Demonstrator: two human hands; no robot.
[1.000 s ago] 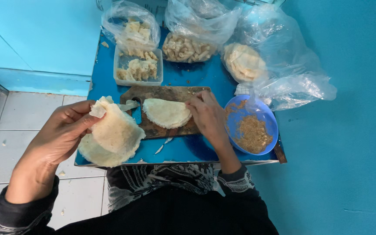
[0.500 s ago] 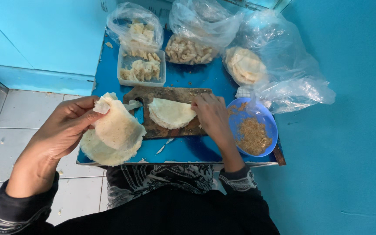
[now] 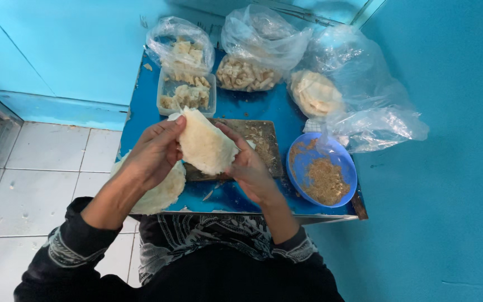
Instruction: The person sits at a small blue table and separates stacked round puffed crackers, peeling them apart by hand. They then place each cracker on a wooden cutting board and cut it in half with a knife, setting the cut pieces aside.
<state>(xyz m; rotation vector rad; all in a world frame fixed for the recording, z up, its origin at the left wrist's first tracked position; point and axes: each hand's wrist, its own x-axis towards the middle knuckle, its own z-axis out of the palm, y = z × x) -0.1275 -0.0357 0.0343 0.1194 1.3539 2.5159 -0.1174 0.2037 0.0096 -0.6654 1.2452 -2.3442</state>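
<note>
Left hand point(image 3: 151, 154) and right hand point(image 3: 248, 168) pinching one thin wrapper point(image 3: 205, 142) by its edges, mid-frame above the board point(image 3: 261, 140). Stack point(image 3: 160, 193) under left wrist, overhanging desk point(image 3: 236, 106) edge; could slip off. Wrapper likely to tear if tugged. Bowl point(image 3: 322, 176) lower right. Bag contents upper frame blurry.

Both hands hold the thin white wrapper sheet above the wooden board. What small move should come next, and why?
Probably lower the thin white wrapper sheet flat onto the brown wooden board. The left hand and right hand pinch its edges in the air, and the blue bowl of brown filling sits beside it.
</note>
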